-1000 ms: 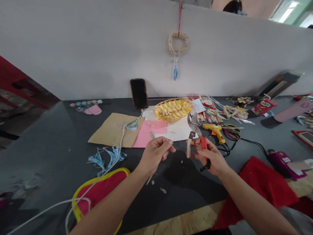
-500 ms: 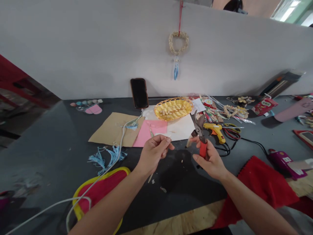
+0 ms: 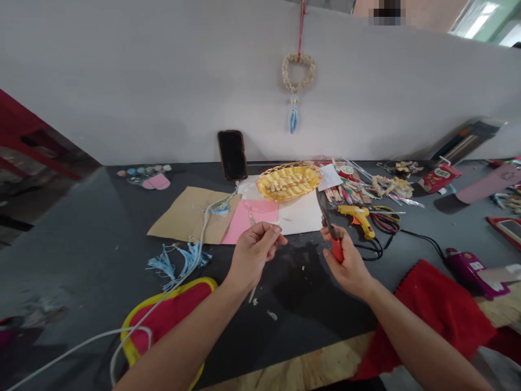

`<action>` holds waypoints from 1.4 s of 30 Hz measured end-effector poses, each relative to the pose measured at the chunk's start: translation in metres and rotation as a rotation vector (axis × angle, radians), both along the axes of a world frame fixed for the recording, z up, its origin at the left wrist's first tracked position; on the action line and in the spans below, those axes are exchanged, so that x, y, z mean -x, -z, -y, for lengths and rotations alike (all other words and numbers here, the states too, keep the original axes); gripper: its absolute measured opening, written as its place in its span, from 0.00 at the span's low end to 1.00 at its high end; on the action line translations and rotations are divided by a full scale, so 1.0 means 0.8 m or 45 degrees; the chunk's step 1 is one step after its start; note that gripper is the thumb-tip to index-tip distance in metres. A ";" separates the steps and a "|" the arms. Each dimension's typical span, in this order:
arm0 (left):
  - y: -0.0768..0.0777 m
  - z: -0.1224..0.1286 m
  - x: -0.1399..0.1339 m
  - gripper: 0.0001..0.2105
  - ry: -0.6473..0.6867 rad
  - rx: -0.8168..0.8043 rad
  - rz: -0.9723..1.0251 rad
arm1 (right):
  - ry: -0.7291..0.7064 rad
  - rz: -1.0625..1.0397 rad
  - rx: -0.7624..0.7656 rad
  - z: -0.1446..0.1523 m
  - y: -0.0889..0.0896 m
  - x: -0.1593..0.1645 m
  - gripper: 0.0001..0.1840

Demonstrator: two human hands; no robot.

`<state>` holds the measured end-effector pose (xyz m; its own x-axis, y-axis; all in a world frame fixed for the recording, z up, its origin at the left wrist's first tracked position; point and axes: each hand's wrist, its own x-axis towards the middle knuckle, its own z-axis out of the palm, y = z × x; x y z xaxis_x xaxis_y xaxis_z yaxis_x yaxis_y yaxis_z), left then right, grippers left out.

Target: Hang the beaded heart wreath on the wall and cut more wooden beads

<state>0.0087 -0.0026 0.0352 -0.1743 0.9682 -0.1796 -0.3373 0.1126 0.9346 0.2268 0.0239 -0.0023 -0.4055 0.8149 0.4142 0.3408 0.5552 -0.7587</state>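
My right hand [image 3: 348,263] is wrapped round the red handles of a pair of pruning shears [image 3: 337,247], whose dark blades point up and away from me. The fingers of my left hand [image 3: 257,250] are pinched together over the dark table. Whatever they hold is too small to make out. Just beyond my left hand lie a pink sheet [image 3: 240,220] and a white sheet [image 3: 307,214]. A yellow woven basket [image 3: 303,182] with small pale pieces in it rests on the white sheet.
A yellow glue gun [image 3: 360,220] lies right of the shears, by bundled sticks. Blue tassels [image 3: 179,263], brown paper [image 3: 189,214] and a white cable [image 3: 201,239] are at left. A phone [image 3: 232,155] leans on the wall below a hanging beaded ornament [image 3: 298,87]. Red cloth [image 3: 435,304] lies right.
My right hand has turned the shears, so their blades now show edge-on instead of spread apart. My left hand has shifted slightly, still pinched.
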 end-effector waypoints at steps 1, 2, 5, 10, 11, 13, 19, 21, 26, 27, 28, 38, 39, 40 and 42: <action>0.000 0.000 0.000 0.13 -0.009 -0.006 -0.007 | -0.005 0.060 -0.025 -0.001 0.000 0.000 0.16; 0.000 0.000 0.001 0.13 -0.017 -0.015 -0.018 | -0.022 0.113 -0.048 -0.002 0.000 0.001 0.17; 0.000 0.001 0.001 0.13 -0.034 -0.056 -0.058 | -0.104 0.276 -0.103 -0.002 0.003 0.001 0.19; 0.001 0.002 0.000 0.12 -0.048 -0.098 -0.135 | -0.149 0.437 -0.228 0.001 0.007 0.001 0.21; 0.001 0.002 0.001 0.12 -0.050 -0.100 -0.148 | -0.148 0.458 -0.243 0.001 0.007 0.001 0.21; 0.002 0.002 0.001 0.12 -0.056 -0.103 -0.166 | -0.146 0.497 -0.271 0.003 0.007 0.001 0.21; 0.010 0.000 0.001 0.11 -0.028 -0.110 -0.245 | -0.164 0.560 -0.312 0.007 0.003 0.003 0.21; 0.014 0.000 0.002 0.10 -0.004 -0.114 -0.303 | -0.177 0.548 -0.327 0.008 0.001 0.003 0.21; 0.020 0.000 0.005 0.09 0.041 -0.104 -0.413 | -0.205 0.534 -0.355 0.010 -0.002 0.004 0.22; 0.019 0.000 0.005 0.08 0.045 -0.106 -0.428 | -0.209 0.534 -0.360 0.010 -0.003 0.004 0.22; 0.018 0.000 0.005 0.08 0.048 -0.110 -0.443 | -0.215 0.535 -0.367 0.010 -0.004 0.004 0.22; 0.006 0.002 0.002 0.05 0.069 -0.141 -0.522 | -0.242 0.519 -0.408 0.011 -0.005 0.003 0.21; 0.006 0.002 0.002 0.05 0.067 -0.142 -0.521 | -0.244 0.517 -0.392 0.011 -0.004 0.003 0.22; 0.005 0.002 0.002 0.05 0.065 -0.144 -0.521 | -0.246 0.515 -0.379 0.011 -0.004 0.003 0.22; 0.005 0.002 0.002 0.05 0.064 -0.146 -0.523 | -0.253 0.513 -0.364 0.011 -0.004 0.002 0.22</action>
